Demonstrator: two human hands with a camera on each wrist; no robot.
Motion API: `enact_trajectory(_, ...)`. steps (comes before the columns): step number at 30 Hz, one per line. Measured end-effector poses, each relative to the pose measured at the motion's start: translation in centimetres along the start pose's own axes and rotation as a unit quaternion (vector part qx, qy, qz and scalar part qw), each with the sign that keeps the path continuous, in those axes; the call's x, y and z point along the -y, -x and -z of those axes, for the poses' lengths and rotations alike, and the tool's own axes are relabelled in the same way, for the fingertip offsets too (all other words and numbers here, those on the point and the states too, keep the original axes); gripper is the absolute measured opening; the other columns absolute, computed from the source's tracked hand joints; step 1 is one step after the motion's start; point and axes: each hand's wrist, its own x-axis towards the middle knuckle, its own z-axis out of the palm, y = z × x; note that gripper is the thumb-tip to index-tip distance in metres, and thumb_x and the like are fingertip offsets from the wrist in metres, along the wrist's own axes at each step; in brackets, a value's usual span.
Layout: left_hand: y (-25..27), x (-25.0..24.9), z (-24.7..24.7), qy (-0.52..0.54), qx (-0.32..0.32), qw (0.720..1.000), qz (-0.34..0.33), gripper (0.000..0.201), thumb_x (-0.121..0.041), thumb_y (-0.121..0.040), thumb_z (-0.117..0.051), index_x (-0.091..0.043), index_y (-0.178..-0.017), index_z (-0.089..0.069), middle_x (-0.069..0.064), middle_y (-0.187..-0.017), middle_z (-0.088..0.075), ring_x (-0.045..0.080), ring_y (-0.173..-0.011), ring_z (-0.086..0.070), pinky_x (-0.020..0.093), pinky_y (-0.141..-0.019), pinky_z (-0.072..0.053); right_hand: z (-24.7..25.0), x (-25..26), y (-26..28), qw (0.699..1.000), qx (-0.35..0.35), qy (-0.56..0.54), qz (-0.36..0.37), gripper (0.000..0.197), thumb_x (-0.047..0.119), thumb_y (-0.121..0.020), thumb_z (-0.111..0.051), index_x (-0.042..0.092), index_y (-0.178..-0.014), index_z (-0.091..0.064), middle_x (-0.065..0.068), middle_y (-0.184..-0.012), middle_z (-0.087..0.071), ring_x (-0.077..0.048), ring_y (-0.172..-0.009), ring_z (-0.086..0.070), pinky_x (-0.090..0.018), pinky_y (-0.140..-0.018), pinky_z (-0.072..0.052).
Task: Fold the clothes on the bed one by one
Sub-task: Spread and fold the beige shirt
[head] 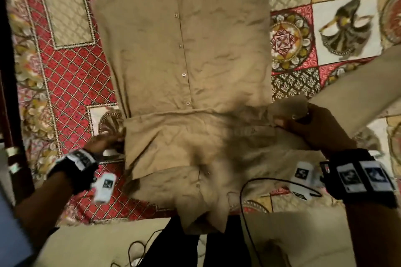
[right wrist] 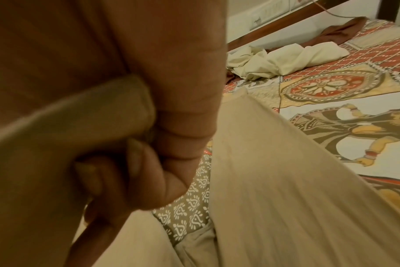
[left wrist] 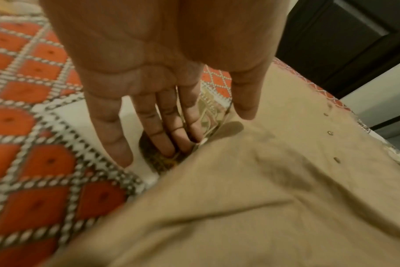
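Note:
A tan button-front shirt [head: 184,50] lies flat on the bed, one sleeve folded across its near part. My left hand [head: 108,140] is at the shirt's left edge; in the left wrist view the left hand [left wrist: 162,130] has straight fingers touching the bedsheet beside the shirt [left wrist: 263,198], holding nothing. My right hand [head: 303,124] grips the shirt's fabric at the right edge, where the other sleeve [head: 351,91] stretches away to the right. In the right wrist view the right hand [right wrist: 153,162] has curled fingers pinching a tan fold [right wrist: 69,117], with the sleeve [right wrist: 297,180] beside it.
The patterned red and cream bedsheet [head: 65,71] covers the bed. A crumpled cream cloth [right wrist: 286,59] and a brown garment [right wrist: 345,30] lie at the far end. A black cable [head: 247,201] loops near my body. A dark bed frame [head: 8,93] runs along the left.

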Motion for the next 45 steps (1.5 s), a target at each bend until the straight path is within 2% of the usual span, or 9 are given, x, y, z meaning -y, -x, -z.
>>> enact_trajectory(5,2.7,4.4,-3.8,-0.010,-0.106,0.989,-0.098,0.017,0.000,-0.088,-0.069,-0.004,-0.102,-0.060,0.000,-0.069,-0.063,0.018,-0.068,-0.064,0.017,-0.066,-0.050,1.1,-0.8,3.0,0.999,0.003,-0.046,-0.014,0.031,0.027,-0.079,-0.085,0.028,-0.104,-0.069,0.014,-0.093,-0.071,0.008,-0.083,-0.067,-0.022,-0.077,-0.055)
enact_trajectory(8,5.0,5.5,-6.0,-0.199,-0.262,0.899,-0.290,0.052,-0.044,-0.068,-0.075,-0.013,-0.103,-0.054,0.015,-0.092,-0.059,0.037,-0.088,-0.060,0.041,-0.077,-0.052,4.5,-1.7,3.5,0.999,-0.019,-0.040,-0.023,0.030,0.021,-0.079,-0.085,0.020,-0.105,-0.070,-0.002,-0.098,-0.074,-0.002,-0.081,-0.066,-0.029,-0.077,-0.057)
enact_trajectory(12,8.5,7.4,-11.9,-0.399,-0.186,0.796,-0.416,0.078,-0.063,-0.057,-0.061,-0.015,-0.118,-0.049,0.012,-0.113,-0.047,0.035,-0.096,-0.047,0.044,-0.079,-0.039,10.5,-1.9,3.4,0.999,-0.015,-0.049,0.004,0.015,0.014,-0.080,-0.083,0.013,-0.087,-0.070,0.009,-0.079,-0.077,0.010,-0.060,-0.063,-0.006,-0.060,-0.048)
enact_trajectory(17,6.7,11.9,-15.4,-0.435,-0.127,0.844,-0.285,0.077,-0.052,-0.064,-0.065,-0.008,-0.127,-0.059,0.017,-0.129,-0.052,0.041,-0.114,-0.050,0.046,-0.092,-0.044,16.4,-6.0,0.1,0.990,0.035,-0.134,-0.011,0.057,0.034,-0.063,-0.091,-0.005,-0.102,-0.072,-0.024,-0.104,-0.074,-0.040,-0.095,-0.072,-0.044,-0.082,-0.061)
enact_trajectory(22,7.9,12.0,-18.0,-0.378,-0.186,0.871,-0.251,0.060,-0.039,-0.060,-0.078,-0.003,-0.108,-0.070,0.021,-0.110,-0.056,0.043,-0.101,-0.052,0.048,-0.086,-0.046,19.6,-8.8,-2.8,0.993,0.051,-0.107,0.028,0.046,0.019,-0.069,-0.091,-0.007,-0.064,-0.054,-0.008,-0.059,-0.068,-0.003,-0.052,-0.057,-0.017,-0.060,-0.051)
enact_trajectory(27,12.1,9.5,-23.3,-0.360,-0.264,0.850,-0.281,0.031,-0.011,-0.066,-0.081,0.004,-0.092,-0.072,0.028,-0.095,-0.060,0.051,-0.091,-0.058,0.054,-0.079,-0.049,25.7,-11.9,-4.1,0.993,0.057,-0.084,0.059,0.022,-0.001,-0.079,-0.076,0.018,-0.078,-0.064,0.028,-0.061,-0.067,0.007,-0.069,-0.069,-0.002,-0.057,-0.044)
enact_trajectory(33,15.5,8.3,-32.0,-0.367,-0.200,0.862,-0.288,0.070,-0.073,-0.065,-0.062,-0.011,-0.095,-0.072,0.013,-0.095,-0.065,0.028,-0.091,-0.056,0.033,-0.079,-0.042,36.0,-17.4,-12.1,0.997,0.061,0.039,0.034,0.076,0.059,-0.055,-0.094,0.021,-0.118,-0.074,0.011,-0.103,-0.077,-0.009,-0.098,-0.073,-0.024,-0.079,-0.059)
enact_trajectory(38,14.4,7.6,-40.1,-0.385,-0.155,0.804,-0.426,0.032,-0.033,-0.075,-0.050,-0.025,-0.104,-0.058,0.004,-0.094,-0.057,0.031,-0.083,-0.058,0.033,-0.077,-0.038,40.0,-16.1,-18.0,0.986,0.018,0.161,0.040,0.052,0.058,-0.076,-0.081,0.022,-0.112,-0.074,0.003,-0.095,-0.073,-0.019,-0.084,-0.066,-0.031,-0.077,-0.053)
enact_trajectory(45,14.1,4.7,-47.7,-0.355,-0.157,0.845,-0.368,0.038,-0.029,-0.052,-0.074,-0.024,-0.087,-0.060,0.005,-0.079,-0.053,0.027,-0.073,-0.047,0.036,-0.064,-0.038,40.9,-17.2,-23.5,0.972,0.011,0.228,0.049,0.046,0.050,-0.081,-0.080,0.013,-0.107,-0.071,-0.012,-0.087,-0.071,-0.029,-0.072,-0.065,-0.036,-0.066,-0.052)
